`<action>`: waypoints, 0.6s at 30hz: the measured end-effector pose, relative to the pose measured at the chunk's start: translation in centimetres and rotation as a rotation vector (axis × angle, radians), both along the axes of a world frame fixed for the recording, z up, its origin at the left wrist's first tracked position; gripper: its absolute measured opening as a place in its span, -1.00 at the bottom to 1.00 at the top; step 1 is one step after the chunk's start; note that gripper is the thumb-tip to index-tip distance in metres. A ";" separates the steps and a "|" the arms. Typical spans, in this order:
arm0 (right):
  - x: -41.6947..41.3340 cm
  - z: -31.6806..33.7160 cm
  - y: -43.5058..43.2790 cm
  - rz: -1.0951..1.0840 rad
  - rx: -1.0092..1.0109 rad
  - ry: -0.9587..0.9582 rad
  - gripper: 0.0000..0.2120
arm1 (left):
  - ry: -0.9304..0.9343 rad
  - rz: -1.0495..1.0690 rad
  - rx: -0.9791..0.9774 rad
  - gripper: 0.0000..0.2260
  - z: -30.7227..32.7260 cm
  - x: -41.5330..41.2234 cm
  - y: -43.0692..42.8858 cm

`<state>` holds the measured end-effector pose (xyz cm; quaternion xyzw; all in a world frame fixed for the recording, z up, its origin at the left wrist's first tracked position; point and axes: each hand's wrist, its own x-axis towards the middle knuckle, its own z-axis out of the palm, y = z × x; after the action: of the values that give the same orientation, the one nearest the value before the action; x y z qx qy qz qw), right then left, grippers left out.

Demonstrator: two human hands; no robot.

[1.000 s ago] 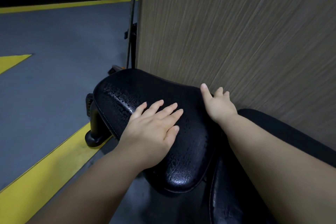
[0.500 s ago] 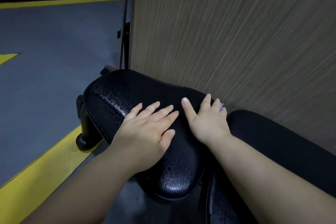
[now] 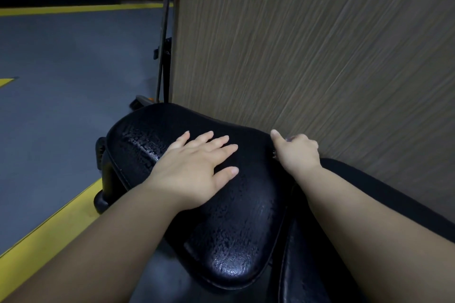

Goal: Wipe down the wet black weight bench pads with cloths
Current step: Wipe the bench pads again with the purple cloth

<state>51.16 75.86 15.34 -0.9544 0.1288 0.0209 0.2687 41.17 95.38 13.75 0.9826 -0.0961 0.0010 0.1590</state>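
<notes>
The left hand point(image 3: 197, 170) lies flat, fingers spread, holding nothing, on the wet black seat pad point(image 3: 221, 241). The right hand point(image 3: 299, 152) curls over the pad's far edge beside the wood-grain wall point(image 3: 320, 56); a speck of purple shows there, but whether it grips anything I cannot tell. A second pad point(image 3: 381, 192) lies under the right forearm.

I have one view only, from the camera on the person's head. It looks forward and steeply down, close over the bench pad point(image 3: 229, 216), with the wood panel point(image 3: 320, 56) filling the right and grey floor point(image 3: 61, 106) the left.
</notes>
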 end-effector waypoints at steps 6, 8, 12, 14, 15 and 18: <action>-0.4 -0.2 -0.8 0.162 -0.108 -0.039 -0.52 | -0.053 0.055 -0.018 -0.47 -0.2 -0.4 -0.1; -0.6 0.3 -1.3 0.187 -0.028 -0.046 -0.56 | -0.055 0.054 -0.022 -0.48 -0.2 -0.4 -0.1; -0.7 1.1 -2.2 0.234 0.145 -0.024 -0.54 | -0.059 0.054 -0.017 -0.48 -0.3 -0.3 0.1; -0.7 1.1 -2.4 0.271 0.201 -0.002 -0.52 | -0.056 0.051 -0.014 -0.49 -0.3 -0.3 0.0; -0.6 1.0 -2.5 0.293 0.208 0.007 -0.51 | -0.055 0.051 -0.016 -0.49 -0.2 -0.4 0.0; 0.7 0.4 -2.2 0.331 0.205 0.042 -0.53 | -0.059 0.051 -0.027 -0.49 -0.3 -0.3 0.0</action>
<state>51.88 73.68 15.71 -0.9294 -0.0274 0.0976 0.3548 40.85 95.38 13.49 0.9821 -0.0758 0.0355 0.1690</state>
